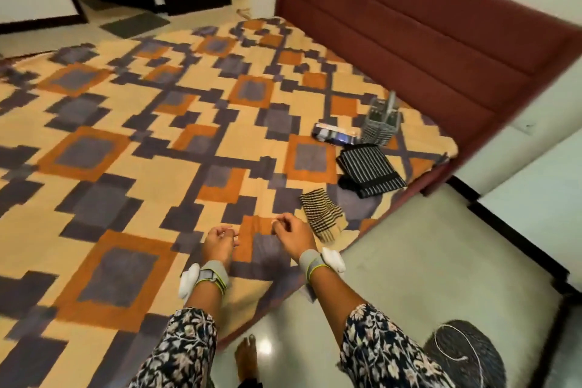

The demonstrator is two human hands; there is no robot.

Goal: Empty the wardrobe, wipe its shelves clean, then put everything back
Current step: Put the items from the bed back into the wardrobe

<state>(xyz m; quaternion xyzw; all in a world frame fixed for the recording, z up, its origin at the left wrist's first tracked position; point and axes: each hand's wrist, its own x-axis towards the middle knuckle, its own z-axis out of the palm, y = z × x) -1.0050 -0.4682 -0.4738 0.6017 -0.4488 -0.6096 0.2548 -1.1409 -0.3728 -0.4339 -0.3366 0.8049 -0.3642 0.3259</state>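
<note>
bed [189, 167] with the wardrobe's things laid out by its right corner
fringed cloth [322, 214] lies just right of the right hand [293, 231], fringe toward the bed edge; striped cloth [371, 170], box [335, 134] and basket [381, 126] trail beyond it toward the headboard [425, 41]. right hand is nearer, left hand [219, 242] a little apart; both hover with fingers loosely curled, gripping nothing.

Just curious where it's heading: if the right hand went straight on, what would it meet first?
Probably just the patterned bedspread. The right hand points forward-left over bare cover; the checked cloth lies to its right, off that line. Its height above the bed is unclear.
</note>
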